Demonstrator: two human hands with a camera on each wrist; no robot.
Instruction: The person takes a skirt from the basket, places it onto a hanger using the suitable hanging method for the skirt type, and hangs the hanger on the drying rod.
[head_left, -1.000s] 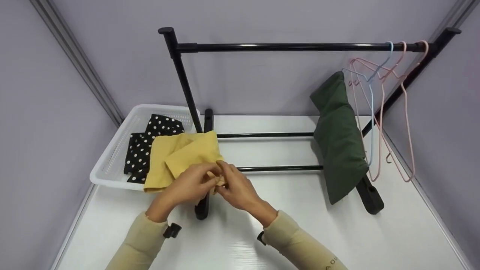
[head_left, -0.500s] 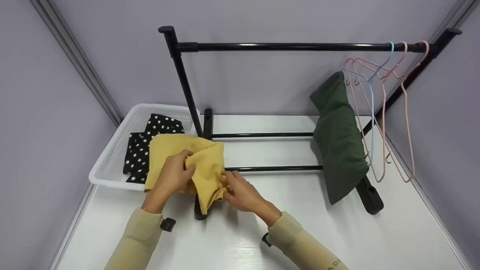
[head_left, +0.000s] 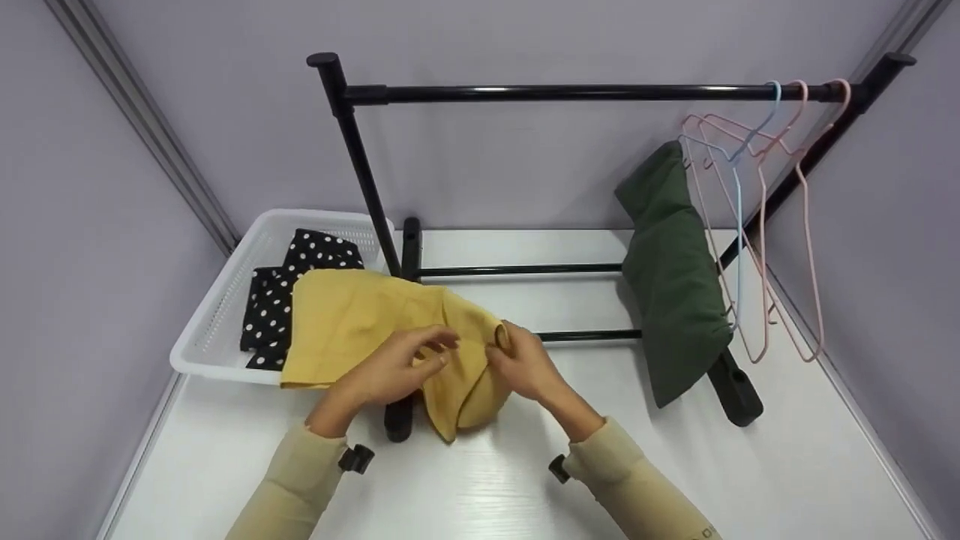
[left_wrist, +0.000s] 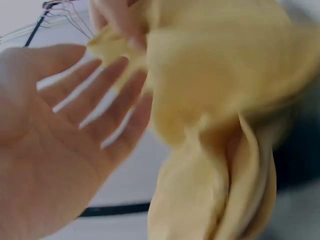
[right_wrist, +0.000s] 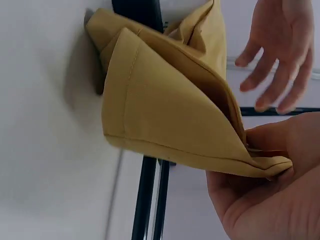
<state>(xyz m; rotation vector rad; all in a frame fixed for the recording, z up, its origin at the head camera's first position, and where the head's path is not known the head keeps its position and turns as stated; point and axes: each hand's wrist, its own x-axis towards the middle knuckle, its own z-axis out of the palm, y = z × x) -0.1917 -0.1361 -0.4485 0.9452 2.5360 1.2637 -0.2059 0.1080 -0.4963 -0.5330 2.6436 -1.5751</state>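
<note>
A yellow cloth (head_left: 352, 315), sewn along its hems, drapes from the white basket's edge over the rack's left foot. My right hand (head_left: 527, 362) pinches its right-hand edge between thumb and fingers; the right wrist view shows the gathered hem of the cloth (right_wrist: 165, 115) in that grip. Spread, slightly bent fingers mark my left hand (head_left: 401, 365), just over the middle of the cloth; in the left wrist view the palm of the left hand (left_wrist: 55, 135) holds nothing. Whether its fingertips touch the fabric is hard to tell.
At the left stands a white basket (head_left: 196, 358) with black polka-dot cloth (head_left: 270, 300) inside. A black clothes rack (head_left: 562, 93) spans the back. Blue and pink hangers (head_left: 806, 247) hang at its right end, beside a dark green cushion (head_left: 671, 277).
The right hand has pulled the cloth's edge rightward, unfolding it over the rack's foot. My left hand let go of the folded part and shifted right.
</note>
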